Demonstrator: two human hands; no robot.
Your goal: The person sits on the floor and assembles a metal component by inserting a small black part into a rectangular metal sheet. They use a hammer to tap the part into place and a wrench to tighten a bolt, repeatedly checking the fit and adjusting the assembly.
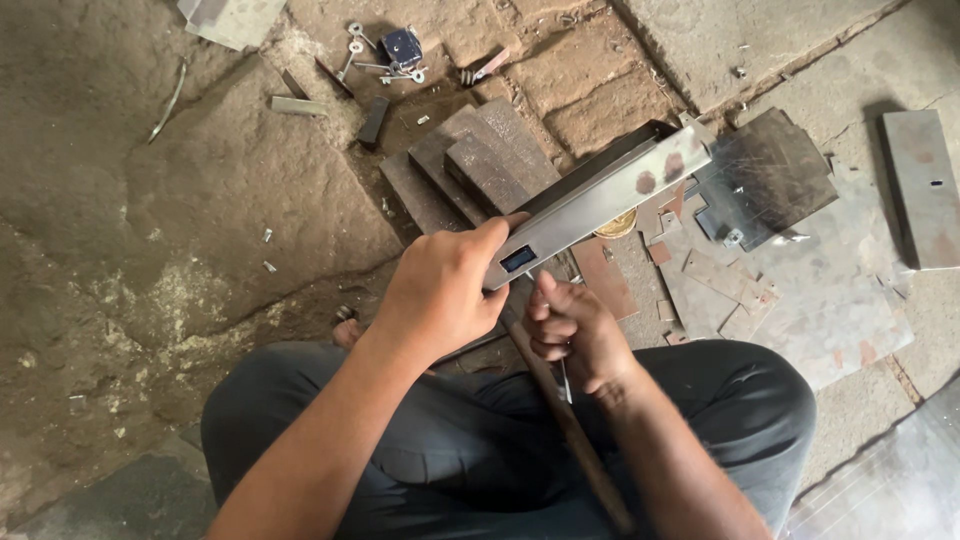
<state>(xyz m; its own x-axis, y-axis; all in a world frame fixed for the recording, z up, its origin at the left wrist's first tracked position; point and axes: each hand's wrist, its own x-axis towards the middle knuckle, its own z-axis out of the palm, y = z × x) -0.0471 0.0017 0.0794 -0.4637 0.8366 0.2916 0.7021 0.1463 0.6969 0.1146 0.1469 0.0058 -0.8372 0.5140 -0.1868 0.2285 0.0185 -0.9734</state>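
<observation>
My left hand (440, 290) grips the near end of a long shiny metal channel (610, 190) with a small rectangular slot near the hand. The channel slants up and to the right above the floor. My right hand (572, 335) is closed just under that end, around a small thin metal tool whose tip pokes out below the fist. A wooden handle (570, 430) runs down across my lap beneath the right wrist. I sit cross-legged in dark trousers.
Stacked rusty metal bars (470, 165) lie under the channel. Flat steel plates (770, 180) and scraps (720, 285) spread to the right, with another plate (925, 190) at the far right. Keys and a small padlock (400, 50) lie at the top on the stone floor.
</observation>
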